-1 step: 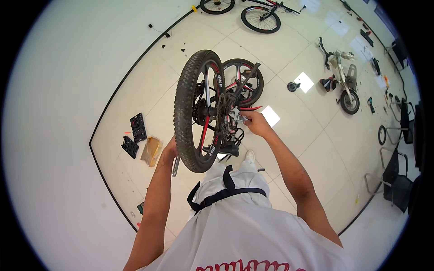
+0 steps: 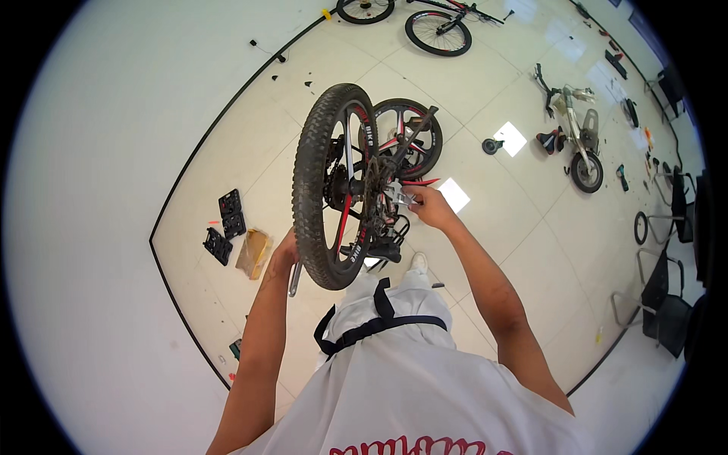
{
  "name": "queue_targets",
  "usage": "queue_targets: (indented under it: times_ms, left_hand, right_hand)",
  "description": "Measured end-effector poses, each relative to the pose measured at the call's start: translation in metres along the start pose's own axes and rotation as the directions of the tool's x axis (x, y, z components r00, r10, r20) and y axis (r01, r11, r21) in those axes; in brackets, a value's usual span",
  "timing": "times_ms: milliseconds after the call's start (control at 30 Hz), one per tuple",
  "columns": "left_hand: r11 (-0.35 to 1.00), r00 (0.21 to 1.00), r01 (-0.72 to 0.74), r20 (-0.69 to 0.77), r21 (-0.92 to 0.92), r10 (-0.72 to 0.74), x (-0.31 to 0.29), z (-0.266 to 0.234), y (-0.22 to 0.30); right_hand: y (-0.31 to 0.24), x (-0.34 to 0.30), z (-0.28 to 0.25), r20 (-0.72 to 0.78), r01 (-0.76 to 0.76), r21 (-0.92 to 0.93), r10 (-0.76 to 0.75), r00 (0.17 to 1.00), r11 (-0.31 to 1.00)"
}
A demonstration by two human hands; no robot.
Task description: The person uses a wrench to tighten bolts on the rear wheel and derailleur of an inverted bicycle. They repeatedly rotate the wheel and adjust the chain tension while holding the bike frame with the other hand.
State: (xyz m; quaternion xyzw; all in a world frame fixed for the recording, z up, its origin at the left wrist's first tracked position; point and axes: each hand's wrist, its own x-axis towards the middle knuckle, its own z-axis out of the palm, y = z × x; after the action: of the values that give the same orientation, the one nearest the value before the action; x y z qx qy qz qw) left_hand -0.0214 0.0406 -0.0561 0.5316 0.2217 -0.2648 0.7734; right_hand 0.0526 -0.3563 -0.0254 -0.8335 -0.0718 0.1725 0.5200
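Our left hand (image 2: 286,250), its grip hidden, sits beside a silver tool (image 2: 295,280). The bicycle (image 2: 309,189) is between our hands, practically unmoved since the earlier frame. Our right hand (image 2: 430,208) bends its fingers at a silver part (image 2: 397,194); whether clamped, we cannot tell.

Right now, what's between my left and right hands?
In the head view, the upright, knobbly-tyred bike wheel lies between them, partly hiding the left hand; a silver metal part shows between the wheel and the right hand.
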Motion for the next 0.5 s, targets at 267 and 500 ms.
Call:
queue_targets:
  times_ms: [267, 500]
  left_hand:
    - [0.997, 1.000, -0.007, -0.015, 0.070, 0.008, -0.006, 0.016, 0.007]
    - [0.987, 1.000, -0.023, 0.024, 0.162, 0.019, 0.001, 0.001, -0.005]
  right_hand:
    - [0.020, 0.036, -0.007, 0.119, 0.342, -0.505, -0.329, 0.937, 0.792]
    - [-0.015, 0.052, -0.039, 0.372, 0.611, -0.737, -0.583, 0.723, 0.288]
